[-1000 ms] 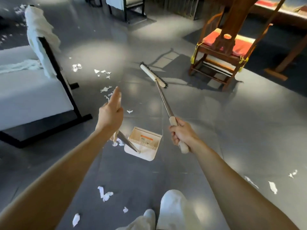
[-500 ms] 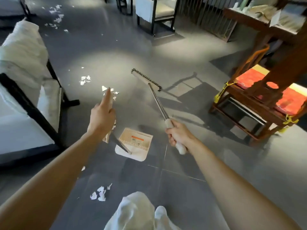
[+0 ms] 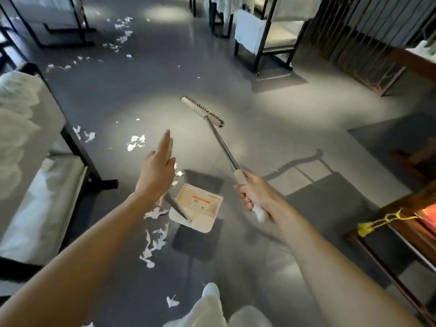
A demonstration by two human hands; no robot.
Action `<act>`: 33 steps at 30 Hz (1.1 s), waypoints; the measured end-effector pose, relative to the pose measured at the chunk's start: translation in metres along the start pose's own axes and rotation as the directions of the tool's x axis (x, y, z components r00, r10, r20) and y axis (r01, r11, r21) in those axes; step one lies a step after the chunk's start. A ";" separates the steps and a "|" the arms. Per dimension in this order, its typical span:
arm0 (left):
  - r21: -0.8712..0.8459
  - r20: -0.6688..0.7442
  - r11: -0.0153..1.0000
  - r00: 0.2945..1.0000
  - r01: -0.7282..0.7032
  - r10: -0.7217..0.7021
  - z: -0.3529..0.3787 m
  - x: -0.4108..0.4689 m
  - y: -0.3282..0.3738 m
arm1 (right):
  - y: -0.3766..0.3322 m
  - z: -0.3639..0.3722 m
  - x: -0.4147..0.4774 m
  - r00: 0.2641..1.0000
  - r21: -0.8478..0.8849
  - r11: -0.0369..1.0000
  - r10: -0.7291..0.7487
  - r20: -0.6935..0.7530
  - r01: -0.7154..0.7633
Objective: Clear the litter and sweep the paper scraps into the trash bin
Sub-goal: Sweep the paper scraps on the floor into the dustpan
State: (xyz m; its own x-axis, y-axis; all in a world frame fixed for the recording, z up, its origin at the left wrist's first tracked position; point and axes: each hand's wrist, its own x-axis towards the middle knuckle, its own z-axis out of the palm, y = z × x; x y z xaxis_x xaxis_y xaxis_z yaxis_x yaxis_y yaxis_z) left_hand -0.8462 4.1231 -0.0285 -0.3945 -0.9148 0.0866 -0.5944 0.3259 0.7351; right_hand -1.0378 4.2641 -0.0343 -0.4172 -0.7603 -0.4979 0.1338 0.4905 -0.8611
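Note:
My right hand (image 3: 256,197) grips the cream handle of a broom whose metal shaft runs up to a brush head (image 3: 202,112) held over the grey floor. My left hand (image 3: 155,173) holds the upright handle of a cream dustpan (image 3: 198,208), index finger pointing straight ahead; the grip itself is hidden behind the hand. The pan sits low between my hands. White paper scraps (image 3: 154,241) lie just left of the pan. More scraps (image 3: 136,142) are scattered ahead of my left hand, and a further trail of scraps (image 3: 120,36) lies near the back. No trash bin is in view.
A white-cushioned seat with a black frame (image 3: 77,147) stands close on the left. A wooden chair (image 3: 401,223) with a yellow tie stands on the right. More black-framed chairs (image 3: 264,46) stand at the back. My legs in white trousers (image 3: 212,308) are at the bottom edge.
My view has swung left and forward: the wooden chair slid to the right edge and the far scrap trail came into sight. Both hands kept their hold on dustpan and broom.

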 end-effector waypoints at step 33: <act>0.086 -0.255 0.973 0.949 0.215 -0.187 0.007 1.113 -0.109 | -0.606 0.112 1.032 0.974 -0.080 0.997 0.020 0.225 -0.002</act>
State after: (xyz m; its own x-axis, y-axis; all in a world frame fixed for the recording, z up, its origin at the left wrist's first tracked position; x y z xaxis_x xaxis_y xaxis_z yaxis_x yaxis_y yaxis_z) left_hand -1.2252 3.0712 -0.0165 -0.0840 -0.9897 0.1160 -0.7232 0.1406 0.6761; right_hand -1.4487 3.1346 -0.0383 -0.2018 -0.8265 -0.5256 0.0628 0.5246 -0.8490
